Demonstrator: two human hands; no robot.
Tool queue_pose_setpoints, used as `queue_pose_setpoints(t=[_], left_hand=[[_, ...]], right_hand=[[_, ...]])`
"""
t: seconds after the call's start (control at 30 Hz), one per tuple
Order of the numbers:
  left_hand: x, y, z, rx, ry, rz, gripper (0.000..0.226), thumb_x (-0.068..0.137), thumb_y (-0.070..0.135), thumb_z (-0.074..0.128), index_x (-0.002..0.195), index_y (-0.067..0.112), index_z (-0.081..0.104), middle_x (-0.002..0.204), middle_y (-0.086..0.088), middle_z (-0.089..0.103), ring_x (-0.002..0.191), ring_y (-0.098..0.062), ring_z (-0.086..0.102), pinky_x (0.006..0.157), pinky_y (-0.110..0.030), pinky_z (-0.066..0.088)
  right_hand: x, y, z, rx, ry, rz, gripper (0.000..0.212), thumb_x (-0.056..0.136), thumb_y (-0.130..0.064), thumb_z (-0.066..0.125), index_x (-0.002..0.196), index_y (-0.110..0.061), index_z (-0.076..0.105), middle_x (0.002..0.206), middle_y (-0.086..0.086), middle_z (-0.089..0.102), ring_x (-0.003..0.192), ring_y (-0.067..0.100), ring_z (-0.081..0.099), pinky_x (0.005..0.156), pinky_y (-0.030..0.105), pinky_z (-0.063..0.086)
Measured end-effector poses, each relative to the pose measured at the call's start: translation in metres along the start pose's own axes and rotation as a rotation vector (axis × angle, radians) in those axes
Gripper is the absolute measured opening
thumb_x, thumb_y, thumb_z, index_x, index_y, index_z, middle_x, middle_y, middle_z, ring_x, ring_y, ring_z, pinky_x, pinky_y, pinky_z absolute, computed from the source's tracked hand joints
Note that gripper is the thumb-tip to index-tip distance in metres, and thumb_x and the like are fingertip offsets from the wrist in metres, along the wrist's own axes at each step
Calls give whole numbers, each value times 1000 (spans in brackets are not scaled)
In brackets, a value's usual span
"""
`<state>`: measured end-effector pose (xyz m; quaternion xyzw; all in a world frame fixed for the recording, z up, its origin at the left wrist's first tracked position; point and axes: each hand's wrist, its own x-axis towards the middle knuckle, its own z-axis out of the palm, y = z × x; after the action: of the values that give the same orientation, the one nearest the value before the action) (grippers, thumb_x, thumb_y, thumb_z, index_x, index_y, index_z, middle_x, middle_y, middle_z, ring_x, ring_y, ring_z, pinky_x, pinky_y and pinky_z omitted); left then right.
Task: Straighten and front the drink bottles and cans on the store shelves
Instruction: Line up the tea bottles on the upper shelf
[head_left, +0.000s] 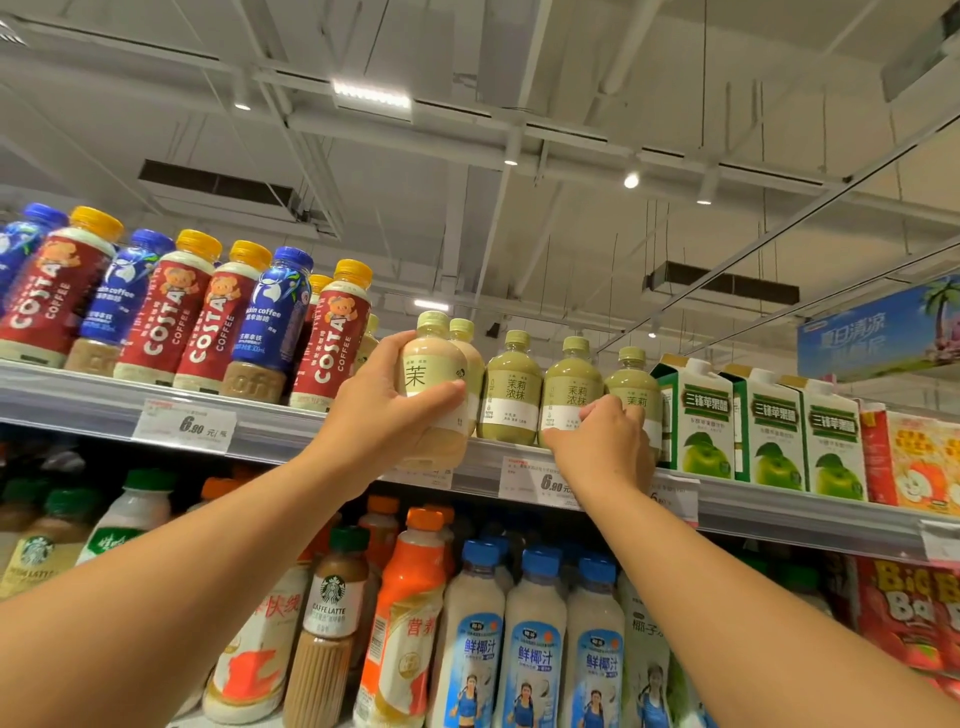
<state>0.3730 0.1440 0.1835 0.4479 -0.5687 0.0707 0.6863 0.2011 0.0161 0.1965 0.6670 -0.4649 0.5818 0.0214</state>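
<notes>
On the top shelf (291, 423) we hold a beige tea bottle (435, 384) upright, cap up, label toward us, at the shelf's front edge. Our left hand (387, 415) wraps its body, thumb across the label, arm reaching up from lower left. Our right hand (605, 441) pinches the base of a green tea bottle (571, 389), also upright, just right of another.
</notes>
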Motion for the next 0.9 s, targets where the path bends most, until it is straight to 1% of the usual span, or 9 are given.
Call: queue_pose_setpoints(t=[0.13, 0.23, 0.27, 0.33, 0.4, 0.57, 0.7, 0.73, 0.9], left_hand=[[7, 12, -5, 36, -21, -17, 67, 71, 38, 81, 129, 35, 47, 104, 1, 64, 85, -14, 70, 68, -41, 61], [17, 23, -14, 144, 32, 41, 67, 70, 32, 82, 127, 35, 46, 99, 9, 61, 78, -5, 67, 57, -26, 58], [21, 26, -19, 185, 56, 63, 68, 71, 30, 82, 128, 35, 46, 100, 11, 59, 80, -7, 66, 57, -26, 58], [29, 28, -27, 269, 91, 97, 71, 71, 26, 83, 131, 34, 44, 107, 8, 56, 92, -14, 62, 66, -34, 59], [33, 25, -31, 332, 119, 113, 73, 72, 23, 83, 132, 32, 43, 115, 4, 54, 102, -19, 58, 75, -39, 59], [28, 7, -28, 394, 197, 129, 73, 76, 27, 80, 137, 29, 38, 122, -1, 50, 108, -21, 53, 89, -46, 54], [32, -2, -23, 501, 243, 88, 74, 79, 37, 76, 140, 31, 35, 138, -6, 27, 122, -27, 40, 102, -47, 45], [34, -2, -22, 539, 237, 67, 75, 79, 40, 75, 141, 31, 35, 139, -7, 25, 123, -29, 38, 103, -47, 43], [41, -7, -16, 725, 225, 51, 77, 84, 45, 68, 148, 23, 31, 139, -13, 39, 125, -30, 36, 101, -43, 36]], right_hand=[[-5, 6, 1, 46, 31, -41, 34, 83, -40, 66, 106, -19, 51, 114, 5, 49, 89, 19, 43, 88, 40, 46], [-11, 13, 6, 28, 103, -124, 23, 92, -29, 52, 110, -15, 52, 115, 7, 52, 96, 22, 48, 90, 40, 41], [-13, 15, 8, 12, 132, -155, 23, 93, -25, 47, 112, -14, 53, 116, 8, 52, 100, 25, 50, 92, 40, 39], [-16, 17, 12, -16, 177, -192, 25, 94, -22, 42, 113, -12, 55, 116, 10, 54, 104, 27, 51, 93, 40, 37], [-17, 17, 16, -40, 204, -207, 24, 94, -22, 41, 111, -13, 56, 114, 10, 55, 102, 27, 52, 92, 40, 38], [-16, 19, 19, -51, 220, -217, 25, 93, -22, 40, 109, -12, 56, 114, 11, 56, 101, 28, 54, 93, 41, 38], [-18, 20, 21, -50, 243, -244, 24, 93, -21, 41, 108, -12, 57, 115, 11, 56, 101, 29, 54, 93, 42, 38], [-18, 21, 21, -48, 246, -254, 25, 92, -21, 41, 109, -12, 57, 115, 11, 55, 101, 29, 54, 93, 42, 38], [-18, 22, 21, -53, 252, -276, 21, 92, -19, 46, 107, -17, 60, 115, 8, 54, 99, 28, 53, 92, 41, 37]])
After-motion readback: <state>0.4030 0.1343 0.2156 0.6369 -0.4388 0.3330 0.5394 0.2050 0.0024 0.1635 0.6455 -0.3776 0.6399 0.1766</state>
